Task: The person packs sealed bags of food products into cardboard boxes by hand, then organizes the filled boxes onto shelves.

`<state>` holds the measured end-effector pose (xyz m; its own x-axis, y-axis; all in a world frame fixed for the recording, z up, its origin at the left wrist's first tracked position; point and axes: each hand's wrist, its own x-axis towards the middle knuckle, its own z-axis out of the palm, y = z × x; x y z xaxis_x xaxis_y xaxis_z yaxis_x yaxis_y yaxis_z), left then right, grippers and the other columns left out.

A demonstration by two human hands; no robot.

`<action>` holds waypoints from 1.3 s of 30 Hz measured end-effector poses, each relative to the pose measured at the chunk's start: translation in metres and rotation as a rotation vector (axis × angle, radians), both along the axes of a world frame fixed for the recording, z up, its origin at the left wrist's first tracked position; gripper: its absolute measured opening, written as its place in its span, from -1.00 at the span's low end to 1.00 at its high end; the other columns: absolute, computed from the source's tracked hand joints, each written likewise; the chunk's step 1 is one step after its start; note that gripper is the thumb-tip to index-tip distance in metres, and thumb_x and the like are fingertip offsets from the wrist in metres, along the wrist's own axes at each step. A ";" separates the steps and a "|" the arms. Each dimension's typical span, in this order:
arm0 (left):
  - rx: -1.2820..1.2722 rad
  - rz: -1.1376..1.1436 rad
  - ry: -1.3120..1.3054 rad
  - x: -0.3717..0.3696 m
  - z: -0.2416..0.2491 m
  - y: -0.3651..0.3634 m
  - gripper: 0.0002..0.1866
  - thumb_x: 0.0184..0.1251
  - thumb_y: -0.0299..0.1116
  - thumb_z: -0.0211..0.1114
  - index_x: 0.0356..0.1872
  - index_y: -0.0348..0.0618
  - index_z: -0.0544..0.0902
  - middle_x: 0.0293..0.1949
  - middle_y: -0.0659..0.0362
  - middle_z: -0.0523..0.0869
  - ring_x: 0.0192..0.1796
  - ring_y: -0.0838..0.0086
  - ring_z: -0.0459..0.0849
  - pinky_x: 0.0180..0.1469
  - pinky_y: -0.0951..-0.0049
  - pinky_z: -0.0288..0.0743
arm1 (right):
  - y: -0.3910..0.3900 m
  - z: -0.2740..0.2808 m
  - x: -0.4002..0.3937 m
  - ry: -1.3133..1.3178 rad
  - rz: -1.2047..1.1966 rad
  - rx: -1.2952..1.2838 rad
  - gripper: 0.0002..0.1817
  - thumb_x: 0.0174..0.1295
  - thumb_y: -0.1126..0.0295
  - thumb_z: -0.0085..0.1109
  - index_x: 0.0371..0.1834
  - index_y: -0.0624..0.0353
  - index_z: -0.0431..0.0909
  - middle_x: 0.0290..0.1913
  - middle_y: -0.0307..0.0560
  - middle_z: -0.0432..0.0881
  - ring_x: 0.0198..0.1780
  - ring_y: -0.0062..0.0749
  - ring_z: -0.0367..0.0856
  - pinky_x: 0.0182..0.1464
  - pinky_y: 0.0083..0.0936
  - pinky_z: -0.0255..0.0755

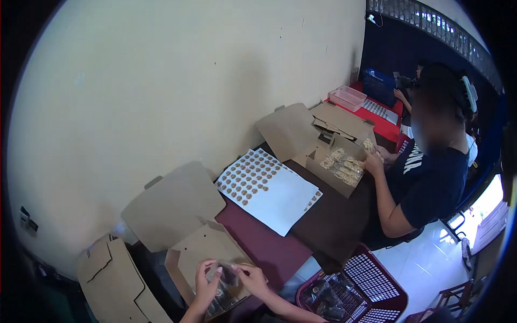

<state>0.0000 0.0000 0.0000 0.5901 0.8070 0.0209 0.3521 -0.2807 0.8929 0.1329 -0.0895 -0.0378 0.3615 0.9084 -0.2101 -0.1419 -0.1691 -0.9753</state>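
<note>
My left hand (205,281) and my right hand (252,280) pinch a small clear plastic packet (229,275) with dark contents between them. They are over the near side of an open cardboard box (207,245), whose lid (175,207) stands raised against the wall. More clear packets (218,306) lie in the box's near corner, partly hidden by my hands; a small round sticker seems to be on one. Behind the box lie white sheets of round brown stickers (253,180), with part of the top sheet bare.
A maroon plastic basket (371,274) with dark packets stands low at right. A co-worker (431,161) handles a pale packet over another open box (336,169). Folded cardboard boxes (116,280) lean at left. Farther back are a pink basket (347,98) and a red table.
</note>
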 end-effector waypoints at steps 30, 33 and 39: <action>-0.127 -0.003 -0.320 -0.212 0.028 -0.025 -0.65 0.38 -0.21 0.04 -0.12 -0.32 0.61 -0.24 0.05 0.71 -0.10 0.40 0.65 0.32 0.21 0.13 | 0.028 0.070 -0.115 -0.108 0.570 0.219 -0.74 0.25 0.25 0.11 -0.36 0.26 0.61 -0.40 -0.21 0.55 -0.34 -0.58 0.49 -0.29 -0.66 0.36; -0.176 0.139 -0.464 -0.199 0.035 -0.027 -0.62 0.42 -0.20 -0.01 -0.09 -0.35 0.57 -0.21 0.03 0.69 -0.10 0.41 0.62 0.16 0.33 0.34 | 0.032 0.075 -0.109 -0.151 0.485 0.238 -0.71 0.28 0.24 0.08 -0.31 0.29 0.62 -0.36 -0.17 0.58 -0.32 -0.58 0.51 -0.29 -0.64 0.39; -0.133 0.307 -0.678 -0.162 0.028 -0.016 -0.65 0.42 -0.21 0.01 -0.08 -0.34 0.52 -0.18 0.08 0.61 -0.14 0.51 0.53 0.02 0.49 0.37 | 0.033 0.075 -0.085 -0.269 -0.153 0.349 -0.71 0.28 0.30 0.07 -0.18 0.34 0.61 -0.22 0.01 0.65 -0.11 -0.43 0.55 -0.06 -0.51 0.39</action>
